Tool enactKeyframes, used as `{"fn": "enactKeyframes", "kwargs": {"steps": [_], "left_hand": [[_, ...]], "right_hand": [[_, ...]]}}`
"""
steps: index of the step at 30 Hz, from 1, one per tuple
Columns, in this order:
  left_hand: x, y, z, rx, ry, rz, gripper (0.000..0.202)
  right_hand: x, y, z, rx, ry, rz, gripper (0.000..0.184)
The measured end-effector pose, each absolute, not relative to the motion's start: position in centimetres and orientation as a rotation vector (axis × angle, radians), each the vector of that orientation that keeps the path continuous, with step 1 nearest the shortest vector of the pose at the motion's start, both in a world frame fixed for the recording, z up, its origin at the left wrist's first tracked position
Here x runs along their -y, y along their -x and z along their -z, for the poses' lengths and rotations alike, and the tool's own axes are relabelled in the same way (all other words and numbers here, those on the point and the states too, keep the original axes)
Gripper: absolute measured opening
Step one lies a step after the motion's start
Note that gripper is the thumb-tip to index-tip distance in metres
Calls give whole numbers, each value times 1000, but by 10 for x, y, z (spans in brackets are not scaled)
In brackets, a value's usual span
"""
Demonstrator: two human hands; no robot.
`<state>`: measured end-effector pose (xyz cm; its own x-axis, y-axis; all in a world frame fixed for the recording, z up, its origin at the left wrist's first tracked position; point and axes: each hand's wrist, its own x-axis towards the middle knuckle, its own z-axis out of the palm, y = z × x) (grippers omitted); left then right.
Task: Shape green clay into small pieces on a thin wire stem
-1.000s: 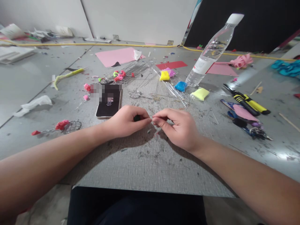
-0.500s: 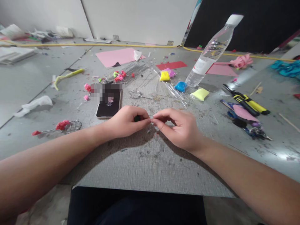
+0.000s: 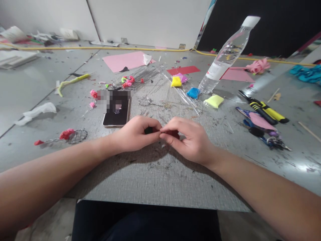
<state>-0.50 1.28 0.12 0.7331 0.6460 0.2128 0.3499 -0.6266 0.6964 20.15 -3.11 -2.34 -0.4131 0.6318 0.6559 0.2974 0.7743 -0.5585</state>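
Note:
Near the front of the grey table (image 3: 160,180), my left hand (image 3: 135,134) and my right hand (image 3: 190,139) meet fingertip to fingertip. Both are closed in a pinch. A bit of dark red shows behind my right fingers, but what the fingertips hold is too small and hidden to name. Just beyond my left hand lies a phone (image 3: 116,117) with a dark screen. Left of it, close to my forearm, is a twisted wire piece (image 3: 78,136) with a red fluffy bloom (image 3: 66,134) on it.
A clear plastic bottle (image 3: 225,50) leans to the right in view, beside yellow (image 3: 176,81), blue (image 3: 193,93) and pale yellow (image 3: 214,101) packets. Black-and-yellow pliers (image 3: 265,108) and keys (image 3: 277,143) lie on the right. Pink paper (image 3: 125,62) and thin wires (image 3: 142,75) are farther back.
My right hand has shifted slightly, its thumb and forefinger a little lower and closer against the left fingertips. Dark red now shows behind the right fingers. Surrounding things have stayed put.

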Motion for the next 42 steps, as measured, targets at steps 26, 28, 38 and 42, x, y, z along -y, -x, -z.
{"fn": "enactKeyframes", "kwargs": {"steps": [26,28,38,42], "left_hand": [[-11,2,-8,-806,-1992,-573,17],[-11,3,-8,-806,-1984,-569,17],[-10,3,-10,-814,-2061,-601,22],[-9,4,-11,-807,-2095,-602,22]], "right_hand": [[29,-203,24,1976,682,-443,12],[30,-202,23,1974,685,-455,12],[31,-200,21,1796,844,-874,4],[31,-200,21,1760,867,-1000,6]]}}
